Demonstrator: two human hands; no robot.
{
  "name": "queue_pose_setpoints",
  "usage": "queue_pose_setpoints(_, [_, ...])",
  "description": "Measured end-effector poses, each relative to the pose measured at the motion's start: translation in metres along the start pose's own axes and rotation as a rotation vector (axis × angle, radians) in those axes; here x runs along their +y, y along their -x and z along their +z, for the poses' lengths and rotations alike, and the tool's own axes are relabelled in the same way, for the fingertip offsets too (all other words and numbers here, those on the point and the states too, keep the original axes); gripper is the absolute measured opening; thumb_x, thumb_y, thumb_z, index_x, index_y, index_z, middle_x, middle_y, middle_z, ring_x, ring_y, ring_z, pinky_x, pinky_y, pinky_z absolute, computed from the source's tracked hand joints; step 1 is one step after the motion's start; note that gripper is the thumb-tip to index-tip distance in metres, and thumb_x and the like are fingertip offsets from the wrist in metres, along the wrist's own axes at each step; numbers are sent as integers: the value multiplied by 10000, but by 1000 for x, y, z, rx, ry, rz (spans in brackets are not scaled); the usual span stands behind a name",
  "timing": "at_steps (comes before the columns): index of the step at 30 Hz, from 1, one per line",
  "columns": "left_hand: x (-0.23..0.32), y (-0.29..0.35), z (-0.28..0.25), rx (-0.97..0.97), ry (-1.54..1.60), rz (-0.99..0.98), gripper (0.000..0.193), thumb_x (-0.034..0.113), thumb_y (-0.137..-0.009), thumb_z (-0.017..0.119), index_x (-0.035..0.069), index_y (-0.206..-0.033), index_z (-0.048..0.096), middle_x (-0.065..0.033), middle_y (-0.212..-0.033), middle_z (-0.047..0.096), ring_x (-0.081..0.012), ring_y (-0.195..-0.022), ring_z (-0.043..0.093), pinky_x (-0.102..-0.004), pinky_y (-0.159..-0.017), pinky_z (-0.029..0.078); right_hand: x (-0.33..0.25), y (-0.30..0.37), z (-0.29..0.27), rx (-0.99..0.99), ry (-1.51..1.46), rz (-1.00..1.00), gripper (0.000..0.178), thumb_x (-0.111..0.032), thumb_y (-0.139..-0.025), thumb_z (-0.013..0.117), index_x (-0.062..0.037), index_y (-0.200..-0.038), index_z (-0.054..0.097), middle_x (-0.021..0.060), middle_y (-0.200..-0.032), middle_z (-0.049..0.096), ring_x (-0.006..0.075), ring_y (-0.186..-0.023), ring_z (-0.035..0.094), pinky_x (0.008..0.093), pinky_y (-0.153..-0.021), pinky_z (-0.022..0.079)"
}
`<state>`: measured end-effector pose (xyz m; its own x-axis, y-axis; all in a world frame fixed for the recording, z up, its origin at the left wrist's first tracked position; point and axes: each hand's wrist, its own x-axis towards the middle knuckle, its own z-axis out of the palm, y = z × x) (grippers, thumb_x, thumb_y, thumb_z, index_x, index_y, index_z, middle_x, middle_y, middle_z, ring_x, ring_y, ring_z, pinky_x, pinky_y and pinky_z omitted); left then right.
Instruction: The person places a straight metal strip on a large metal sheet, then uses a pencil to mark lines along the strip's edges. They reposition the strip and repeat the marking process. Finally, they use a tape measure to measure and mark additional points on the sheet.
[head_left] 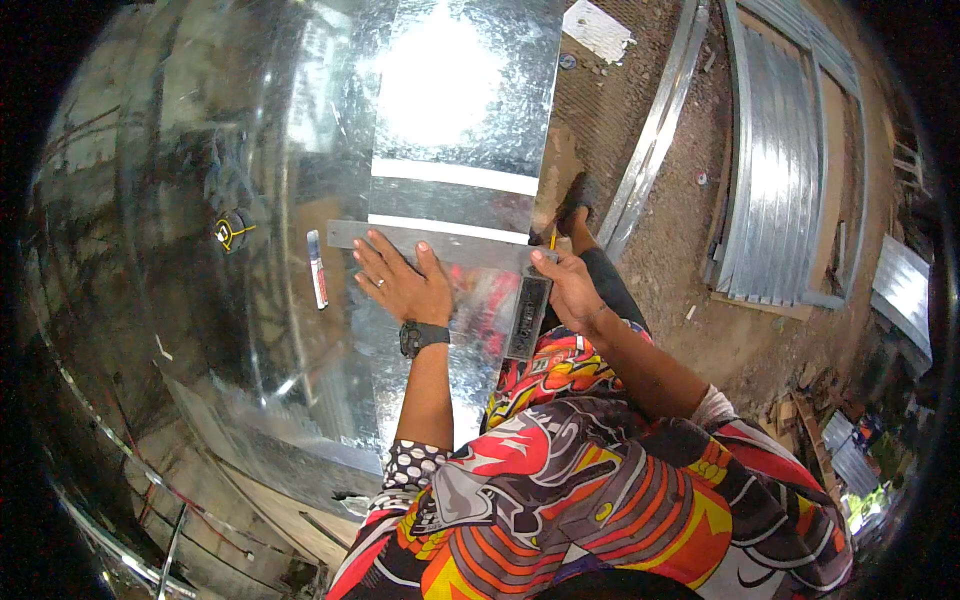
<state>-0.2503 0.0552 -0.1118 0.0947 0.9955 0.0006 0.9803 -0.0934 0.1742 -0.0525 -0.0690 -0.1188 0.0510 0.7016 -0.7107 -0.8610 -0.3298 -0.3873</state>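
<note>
A large try square (460, 246) lies across a shiny sheet of metal (450, 120), its long grey blade running left to right and its dark stock (528, 318) along the sheet's right edge. My left hand (408, 288) rests flat with fingers spread, fingertips on the blade. At the blade's right end my right hand (574, 288) is closed, thumb on top and the other fingers curled at the edge. A small yellow tip shows just above that thumb; what it belongs to is hidden. Left of the blade sits a marker pen (317, 270), with a tape measure (233, 231) farther left.
Two bright white bands cross the sheet beyond the blade. On the dirt floor to the right lie a long metal channel (655, 130) and a stack of ribbed metal panels (775, 160). A white scrap (598, 30) is at the top. Wood pieces (812, 440) lie lower right.
</note>
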Motion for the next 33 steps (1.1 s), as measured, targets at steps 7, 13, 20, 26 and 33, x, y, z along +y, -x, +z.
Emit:
queue_pose_setpoints(7, [2, -1, -2, -34, 32, -3, 802, 495, -1053, 439, 29, -1656, 190, -281, -1704, 160, -438, -1584, 152, -615, -1257, 78, 0, 1, -4, -16, 35, -12, 296, -181, -1043, 654, 18, -1261, 633, 95, -1182, 720, 174, -1060, 693, 355, -967, 541])
queue_pose_setpoints(13, [0, 1, 2, -27, 27, 2, 802, 490, -1058, 427, 9, -1651, 185, -286, -1703, 158, -444, -1583, 144, -617, -1258, 65, -1, 1, 0, -20, 58, -15, 329, -214, -1035, 647, -3, -1286, 622, 73, -1130, 707, 176, -999, 672, 354, -909, 535])
queue_pose_setpoints(20, [-4, 1, 7, -30, -34, 9, 861, 500, -1025, 481, -22, -1642, 184, -298, -1698, 159, -451, -1577, 159, -624, -1256, 69, -11, 2, 1, 108, 259, 52, 330, -169, -1027, 667, 0, -1305, 604, 88, -1168, 720, 177, -1056, 689, 355, -962, 548])
queue_pose_setpoints(26, [5, -2, -1, -71, 28, -10, 886, 516, -1012, 505, -8, -1647, 177, -300, -1700, 146, -455, -1580, 141, -629, -1254, 60, 11, -12, -21, 136, 173, -3, 328, -165, -1022, 671, -8, -1299, 592, 94, -1182, 705, 194, -1065, 685, 364, -971, 550])
queue_pose_setpoints(33, [3, 0, -4, -72, 56, -14, 884, 529, -1018, 492, 9, -1655, 167, -303, -1700, 138, -457, -1581, 132, -635, -1250, 48, 8, -7, -20, 131, 107, 49, 300, -146, -1037, 645, -3, -1295, 592, 102, -1194, 703, 198, -1068, 685, 368, -968, 551])
